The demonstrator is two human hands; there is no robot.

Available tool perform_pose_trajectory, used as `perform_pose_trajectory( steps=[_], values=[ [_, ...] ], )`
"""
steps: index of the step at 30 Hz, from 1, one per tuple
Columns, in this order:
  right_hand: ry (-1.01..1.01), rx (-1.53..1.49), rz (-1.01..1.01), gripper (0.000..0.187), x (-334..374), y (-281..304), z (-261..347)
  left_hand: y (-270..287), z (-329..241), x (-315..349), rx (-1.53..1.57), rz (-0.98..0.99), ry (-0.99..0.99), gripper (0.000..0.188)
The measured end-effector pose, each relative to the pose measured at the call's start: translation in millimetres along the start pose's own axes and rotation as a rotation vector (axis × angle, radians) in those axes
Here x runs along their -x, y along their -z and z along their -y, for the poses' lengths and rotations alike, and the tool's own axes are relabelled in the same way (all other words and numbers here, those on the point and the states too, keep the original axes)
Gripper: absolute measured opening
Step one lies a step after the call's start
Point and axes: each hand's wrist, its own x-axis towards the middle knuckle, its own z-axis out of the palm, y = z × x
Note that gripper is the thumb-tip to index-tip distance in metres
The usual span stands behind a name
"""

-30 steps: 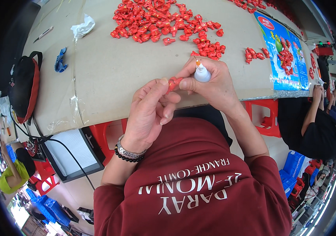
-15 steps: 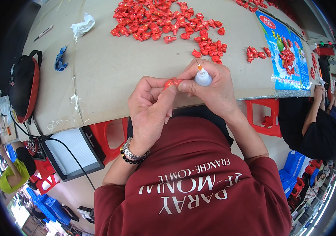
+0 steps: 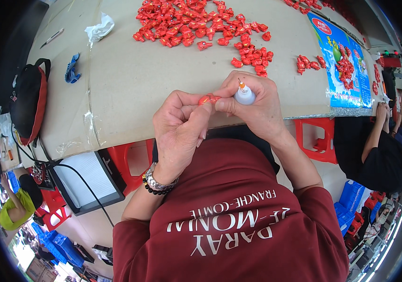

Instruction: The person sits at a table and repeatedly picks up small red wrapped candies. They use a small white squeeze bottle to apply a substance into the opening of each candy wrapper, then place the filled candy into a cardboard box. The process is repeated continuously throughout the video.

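Between the fingertips of both hands is a small red figurine (image 3: 208, 99) with yellow marks, held above the table's near edge. My left hand (image 3: 178, 124) pinches it from the left, thumb and forefinger closed. From the right, the thumb and forefinger of my right hand (image 3: 256, 105) press on it too. A white squeeze bottle (image 3: 244, 95) with an orange neck and a thin needle tip is tucked in my right hand, needle pointing up. Fingers cover part of the figurine. Beyond the hands lies a large pile of similar red figurines (image 3: 182, 21).
On the beige table (image 3: 126, 84) lie a crumpled tissue (image 3: 100, 28), a blue curled strip (image 3: 72, 69) and a pen (image 3: 52, 37). A black and red bag (image 3: 31, 103) sits at the left edge. Right are a blue printed sheet (image 3: 325, 44) and a co-worker's arm (image 3: 374, 134).
Both hands stay together on the figurine, which has turned slightly. The right hand and its bottle have shifted a little.
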Motion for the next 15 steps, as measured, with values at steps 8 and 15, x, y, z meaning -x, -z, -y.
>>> perform_pose_trajectory(
  steps=[8, 15],
  values=[
    [0.06, 0.095, -0.016, 0.016, 1.2, 0.2, 1.3, -1.7, -0.8, -2.1, 0.015, 0.0, 0.03, 0.004],
    [0.073, 0.111, -0.01, 0.013, 2.7, -0.8, -0.4, -0.9, -2.0, -2.5, 0.038, 0.016, 0.027, 0.003]
  ],
)
